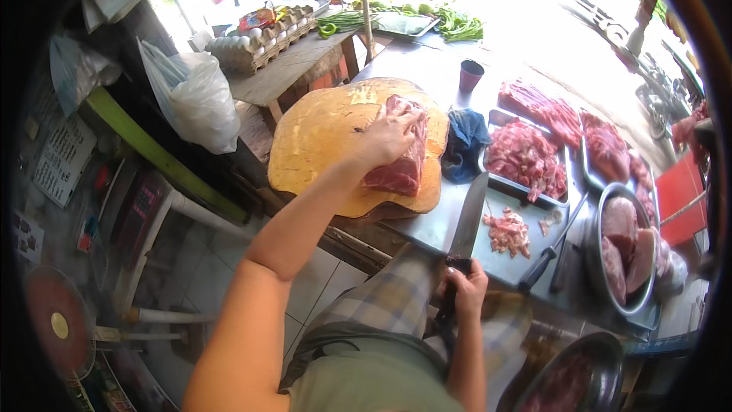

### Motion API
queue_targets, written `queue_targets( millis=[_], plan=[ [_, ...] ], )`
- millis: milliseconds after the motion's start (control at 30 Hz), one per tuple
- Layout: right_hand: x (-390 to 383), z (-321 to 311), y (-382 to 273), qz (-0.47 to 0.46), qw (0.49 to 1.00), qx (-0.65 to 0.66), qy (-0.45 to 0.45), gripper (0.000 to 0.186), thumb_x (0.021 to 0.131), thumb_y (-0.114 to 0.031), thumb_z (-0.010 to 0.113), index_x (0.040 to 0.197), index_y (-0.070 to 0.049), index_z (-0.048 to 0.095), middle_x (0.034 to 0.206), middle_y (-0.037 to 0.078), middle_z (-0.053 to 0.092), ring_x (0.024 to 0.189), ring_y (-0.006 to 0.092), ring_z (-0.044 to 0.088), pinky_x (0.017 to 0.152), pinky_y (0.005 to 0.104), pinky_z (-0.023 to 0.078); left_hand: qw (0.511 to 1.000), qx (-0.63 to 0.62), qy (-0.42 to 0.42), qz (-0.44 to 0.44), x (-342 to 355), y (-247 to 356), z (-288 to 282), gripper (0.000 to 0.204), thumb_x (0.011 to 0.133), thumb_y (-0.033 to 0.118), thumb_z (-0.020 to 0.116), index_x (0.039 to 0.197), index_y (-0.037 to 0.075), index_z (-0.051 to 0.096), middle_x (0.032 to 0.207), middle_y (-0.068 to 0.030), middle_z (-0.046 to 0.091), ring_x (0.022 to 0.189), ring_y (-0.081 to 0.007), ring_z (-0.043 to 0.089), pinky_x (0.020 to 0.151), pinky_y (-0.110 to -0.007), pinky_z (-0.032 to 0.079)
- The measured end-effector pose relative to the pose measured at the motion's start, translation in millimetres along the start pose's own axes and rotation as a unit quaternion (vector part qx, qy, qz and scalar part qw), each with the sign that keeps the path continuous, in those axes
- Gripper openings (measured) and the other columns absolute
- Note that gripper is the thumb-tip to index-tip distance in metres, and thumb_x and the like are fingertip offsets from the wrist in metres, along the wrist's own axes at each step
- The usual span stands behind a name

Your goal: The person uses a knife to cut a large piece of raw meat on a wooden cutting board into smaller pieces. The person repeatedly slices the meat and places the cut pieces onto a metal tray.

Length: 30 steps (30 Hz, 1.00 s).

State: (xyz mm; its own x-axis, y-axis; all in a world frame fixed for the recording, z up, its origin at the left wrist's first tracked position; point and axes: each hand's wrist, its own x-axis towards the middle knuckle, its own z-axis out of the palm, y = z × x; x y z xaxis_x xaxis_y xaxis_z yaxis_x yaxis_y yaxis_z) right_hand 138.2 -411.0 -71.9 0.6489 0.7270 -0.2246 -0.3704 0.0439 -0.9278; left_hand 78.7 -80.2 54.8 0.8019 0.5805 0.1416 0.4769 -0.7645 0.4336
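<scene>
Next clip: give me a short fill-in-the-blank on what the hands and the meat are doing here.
1. The left hand rests on a slab of raw meat lying on the round ____ chopping board.
2. The right hand grips a large ____ by its handle.
3. The blue cloth lies between the board and a ____ of cut meat.

Missing words: wooden; knife; tray

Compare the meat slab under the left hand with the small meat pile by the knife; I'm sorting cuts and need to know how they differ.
The meat slab is one large whole piece, while the small meat pile is loose little scraps. The slab lies on the round wooden board; the pile sits on the metal counter. The left hand presses the slab; nothing touches the pile. Both are raw and pinkish red.
</scene>
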Motion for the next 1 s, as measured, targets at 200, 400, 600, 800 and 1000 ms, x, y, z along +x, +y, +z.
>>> queue_targets(
  millis=[200, 400, 600, 800, 1000],
  plan=[
    [-0.1, 3.4, -2.7, 0.012, 1.0, -0.007, -0.001, 0.019, 0.09, 0.001, 0.069, 0.107, -0.001, 0.06, 0.077, 0.002, 0.062, 0.053, 0.0113, 0.059, 0.048, 0.0262, 0.049, 0.991, 0.094, -0.089, 0.022, 69.4, -5.6, -8.8, 0.074, 0.09, 0.045, 0.07, 0.153, 0.011, 0.049, 0.157, -0.0204, 0.046, 0.145, -0.0372, 0.043, 0.12, -0.042, 0.036],
    [-5.2, -3.9, -7.5, 0.001, 1.0, -0.011, 0.011, 0.019, 0.09, 0.002, 0.069, 0.107, 0.001, 0.06, 0.078, 0.003, 0.063, 0.054, 0.0119, 0.06, 0.049, 0.0263, 0.049, 0.972, 0.059, -0.225, 0.031, 133.4, -31.3, -10.6, 0.052, 0.078, 0.042, 0.074, 0.118, 0.009, 0.076, 0.121, -0.0196, 0.073, 0.109, -0.0344, 0.07, 0.096, -0.041, 0.054],
    [-4.2, -11.7, -8.9, 0.004, 1.0, -0.018, 0.023, 0.018, 0.09, 0.002, 0.069, 0.105, 0.001, 0.06, 0.077, 0.004, 0.062, 0.054, 0.0122, 0.06, 0.048, 0.0264, 0.049, 0.981, 0.073, -0.128, -0.125, 91.7, -77.7, -25.9, 0.054, 0.089, 0.043, 0.066, 0.126, 0.005, 0.07, 0.127, -0.0204, 0.07, 0.123, -0.0349, 0.063, 0.106, -0.043, 0.048],
    [-3.0, -4.5, -9.5, 0.005, 1.0, -0.009, 0.013, 0.021, 0.09, 0.002, 0.067, 0.109, 0.0, 0.06, 0.076, 0.003, 0.061, 0.053, 0.0118, 0.058, 0.048, 0.0266, 0.049, 0.996, -0.085, -0.015, -0.033, 18.9, -109.9, -36.3, 0.047, 0.101, 0.04, 0.06, 0.124, 0.0, 0.069, 0.121, -0.0211, 0.072, 0.113, -0.0284, 0.067, 0.098, -0.04, 0.051],
    [-7.0, 1.4, -14.2, -0.008, 0.999, -0.031, 0.008, 0.024, 0.09, 0.004, 0.064, 0.114, 0.001, 0.058, 0.078, 0.004, 0.06, 0.054, 0.0128, 0.059, 0.049, 0.0281, 0.05, 0.959, -0.278, 0.043, -0.015, -41.5, -96.2, -18.2, 0.061, 0.102, 0.047, 0.065, 0.139, -0.001, 0.061, 0.126, -0.0114, 0.069, 0.117, -0.0165, 0.061, 0.104, -0.032, 0.047]
  ],
)
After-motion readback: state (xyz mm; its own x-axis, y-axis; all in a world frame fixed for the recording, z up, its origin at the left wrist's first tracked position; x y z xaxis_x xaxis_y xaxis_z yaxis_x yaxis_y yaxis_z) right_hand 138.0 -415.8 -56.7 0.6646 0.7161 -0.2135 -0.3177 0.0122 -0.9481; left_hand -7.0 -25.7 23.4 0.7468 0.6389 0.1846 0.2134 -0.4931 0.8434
